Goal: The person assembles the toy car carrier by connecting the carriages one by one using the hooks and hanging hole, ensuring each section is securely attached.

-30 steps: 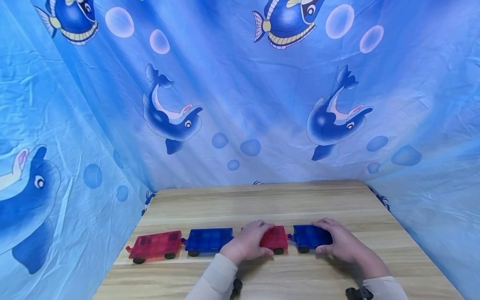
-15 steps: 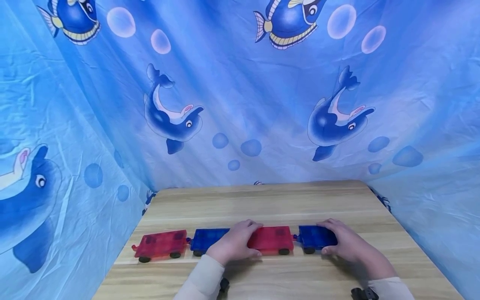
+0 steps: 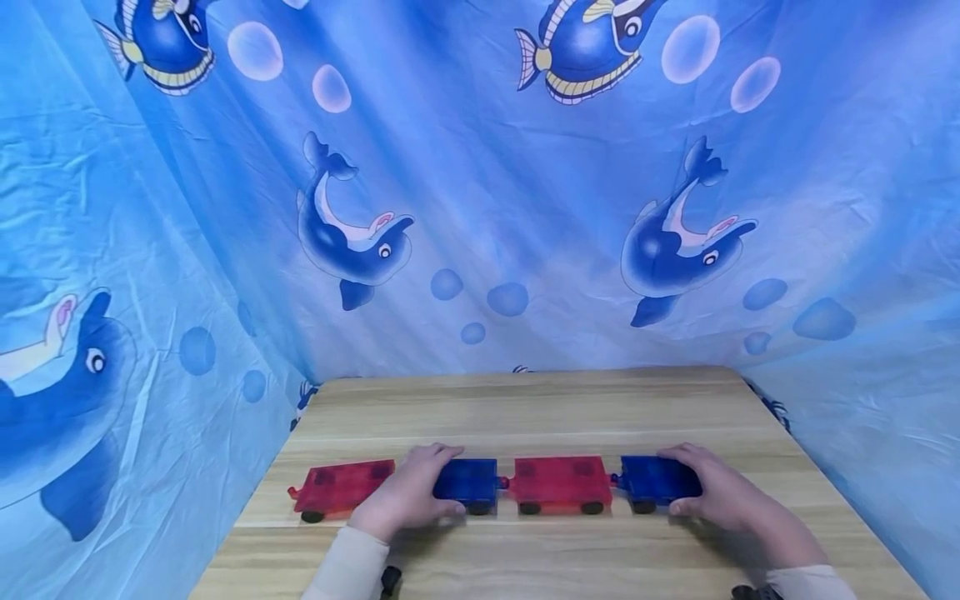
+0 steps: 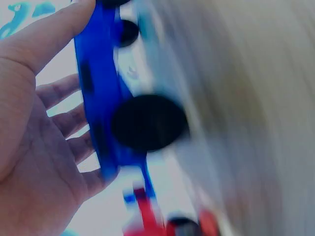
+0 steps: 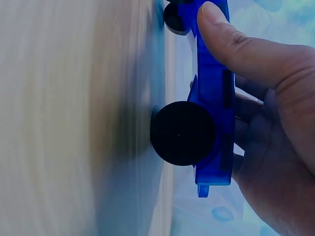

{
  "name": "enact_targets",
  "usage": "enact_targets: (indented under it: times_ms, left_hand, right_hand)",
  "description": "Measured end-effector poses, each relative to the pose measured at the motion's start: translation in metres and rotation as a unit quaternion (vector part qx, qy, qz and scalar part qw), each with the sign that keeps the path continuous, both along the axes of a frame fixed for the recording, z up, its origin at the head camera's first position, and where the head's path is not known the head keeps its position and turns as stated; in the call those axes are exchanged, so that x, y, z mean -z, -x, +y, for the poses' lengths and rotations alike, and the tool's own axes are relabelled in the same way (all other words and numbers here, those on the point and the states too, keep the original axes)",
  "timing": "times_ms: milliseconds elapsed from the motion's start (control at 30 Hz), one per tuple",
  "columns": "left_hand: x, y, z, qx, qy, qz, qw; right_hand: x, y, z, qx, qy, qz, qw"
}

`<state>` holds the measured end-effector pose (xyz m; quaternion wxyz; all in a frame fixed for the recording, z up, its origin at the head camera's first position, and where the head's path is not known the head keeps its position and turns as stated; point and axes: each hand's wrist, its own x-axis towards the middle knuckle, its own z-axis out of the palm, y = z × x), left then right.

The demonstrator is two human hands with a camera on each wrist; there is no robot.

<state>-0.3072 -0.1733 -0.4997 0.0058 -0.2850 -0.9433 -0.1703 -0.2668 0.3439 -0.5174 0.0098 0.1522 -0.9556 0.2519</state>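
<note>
Four toy train cars stand coupled in a row on the wooden table: a left red car (image 3: pixel 341 485), a left blue car (image 3: pixel 472 480), a right red car (image 3: pixel 558 477) and a right blue car (image 3: pixel 651 478). My left hand (image 3: pixel 408 492) holds the left blue car by its left end, thumb (image 4: pixel 51 32) on the near side and fingers beyond it. That hand hides the coupling to the left red car. At the row's right end, my right hand (image 3: pixel 723 496) grips the right blue car, whose black wheel (image 5: pixel 183 132) shows large in the right wrist view.
The wooden table (image 3: pixel 525 408) runs back to a blue curtain (image 3: pixel 480 208) printed with dolphins and fish. More of this cloth hangs at both sides. A hook (image 3: pixel 293 493) sticks out from the row's left end.
My left hand has slid leftward along the row, from the right red car to the left blue car. The cars have shifted right, with my right hand staying on the right blue car.
</note>
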Motion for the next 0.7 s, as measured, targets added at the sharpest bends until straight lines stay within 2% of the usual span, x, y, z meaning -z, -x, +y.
enact_targets:
  times_ms: [133, 267, 433, 700]
  left_hand:
    - [-0.001, -0.001, -0.016, -0.016, 0.003, 0.006, 0.9999]
    - [-0.002, -0.003, -0.023, -0.014, -0.008, 0.000, 0.9999]
    - [-0.001, -0.005, -0.021, -0.003, -0.023, -0.004, 0.9997]
    - [0.005, -0.001, -0.016, 0.000, -0.015, -0.006, 0.9999]
  right_hand:
    - [-0.003, -0.003, 0.010, -0.003, 0.002, -0.004, 1.000]
    - [-0.005, -0.006, 0.019, -0.010, 0.002, -0.002, 1.000]
    - [-0.005, -0.007, 0.030, -0.020, 0.010, 0.008, 1.000]
    - [-0.005, -0.006, 0.038, -0.016, 0.004, 0.000, 1.000]
